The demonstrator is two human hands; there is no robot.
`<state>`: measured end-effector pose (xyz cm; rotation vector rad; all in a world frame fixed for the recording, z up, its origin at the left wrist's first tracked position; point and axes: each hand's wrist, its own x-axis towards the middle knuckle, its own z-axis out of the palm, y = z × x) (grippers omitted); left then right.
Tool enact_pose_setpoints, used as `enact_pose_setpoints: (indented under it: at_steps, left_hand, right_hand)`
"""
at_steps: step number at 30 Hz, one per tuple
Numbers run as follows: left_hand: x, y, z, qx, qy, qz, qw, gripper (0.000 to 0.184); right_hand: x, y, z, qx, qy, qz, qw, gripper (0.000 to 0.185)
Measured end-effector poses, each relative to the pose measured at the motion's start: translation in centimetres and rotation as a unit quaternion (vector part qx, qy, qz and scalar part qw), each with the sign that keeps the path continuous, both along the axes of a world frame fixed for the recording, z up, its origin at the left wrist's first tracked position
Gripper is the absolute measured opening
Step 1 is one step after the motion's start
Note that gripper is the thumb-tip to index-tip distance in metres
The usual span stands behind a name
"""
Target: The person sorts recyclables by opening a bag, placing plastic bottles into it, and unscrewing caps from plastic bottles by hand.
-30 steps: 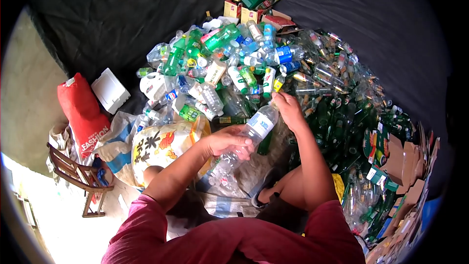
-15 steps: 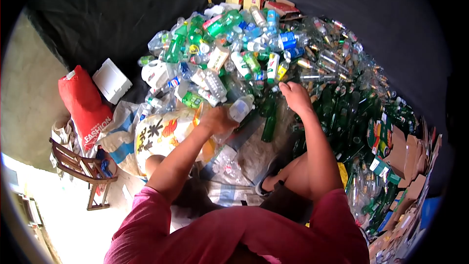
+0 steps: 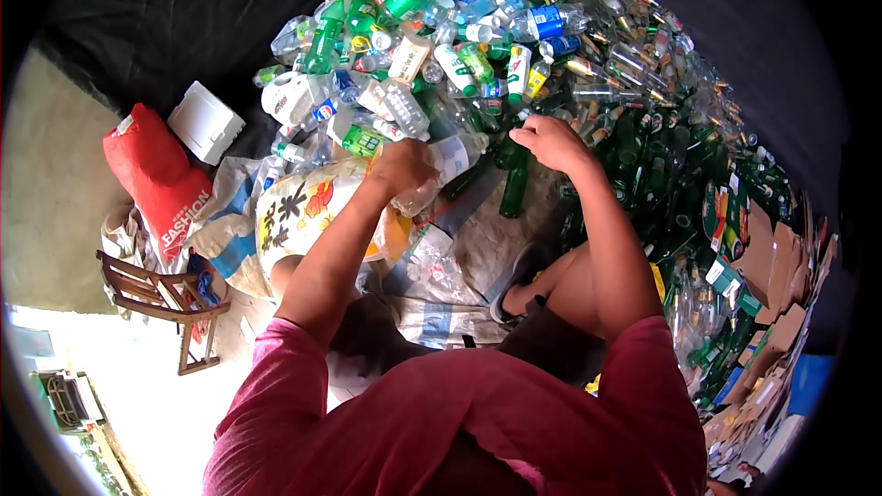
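My left hand (image 3: 405,168) is wrapped round a clear plastic bottle (image 3: 457,154), whose neck points to the right. My right hand (image 3: 555,143) is a short way to the right of that neck, apart from it, with thumb and fingers pinched together. Whatever it may hold is too small to make out. Just below the right hand lies a green glass bottle (image 3: 515,191). Under the left forearm is a white and yellow printed sack (image 3: 308,211).
A heap of mixed plastic bottles (image 3: 404,64) rises ahead. Green glass bottles (image 3: 634,184) cover the right side, bordered by flattened cardboard (image 3: 781,266). On the left are a red bag (image 3: 152,165), a white foam lid (image 3: 206,121) and a wooden chair (image 3: 161,294).
The view has tilted, and the heap sits higher in it. The bottle in my left hand has turned so its neck points more to the right. My right hand stays pinched near it.
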<state>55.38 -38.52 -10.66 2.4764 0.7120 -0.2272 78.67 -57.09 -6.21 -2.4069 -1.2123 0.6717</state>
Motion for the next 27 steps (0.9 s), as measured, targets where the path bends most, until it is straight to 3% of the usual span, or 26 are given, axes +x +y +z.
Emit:
enact_pose_setpoints:
  at_steps: [3, 5, 11, 16, 18, 20, 21, 27]
  left_hand:
    - [-0.3, 0.4, -0.5, 0.020, -0.076, -0.005, 0.997, 0.034]
    - [-0.7, 0.2, 0.7, -0.135, -0.036, 0.051, 0.989, 0.040]
    - [-1.1, -1.1, 2.3, -0.182, -0.057, 0.088, 0.978, 0.052]
    - [-1.4, -0.7, 1.8, -0.200, -0.076, 0.048, 0.976, 0.058]
    - [-1.4, -0.8, 2.5, -0.180, -0.087, 0.025, 0.980, 0.059]
    - [-1.7, -1.4, 3.8, -0.279, -0.101, 0.016, 0.955, 0.050]
    - [-1.6, -1.3, 3.5, -0.274, -0.089, 0.005, 0.958, 0.050]
    - [-1.8, -1.8, 4.9, -0.374, -0.080, 0.025, 0.924, 0.060]
  right_hand:
    - [0.2, 0.0, -1.0, 0.039, 0.050, -0.011, 0.998, 0.039]
    - [0.6, 0.0, -1.6, 0.061, 0.090, -0.024, 0.994, 0.037]
    - [0.8, 0.1, -2.0, 0.120, 0.182, -0.016, 0.976, 0.033]
    - [1.0, 0.5, -1.5, 0.193, 0.366, -0.061, 0.908, 0.034]
    - [1.3, 0.4, -1.4, 0.209, 0.379, -0.056, 0.900, 0.035]
    - [1.2, 0.0, -1.2, 0.221, 0.397, -0.043, 0.890, 0.035]
    - [1.4, -0.2, -1.1, 0.219, 0.407, -0.037, 0.886, 0.036]
    - [0.7, -0.3, 0.3, 0.176, 0.412, 0.002, 0.894, 0.036]
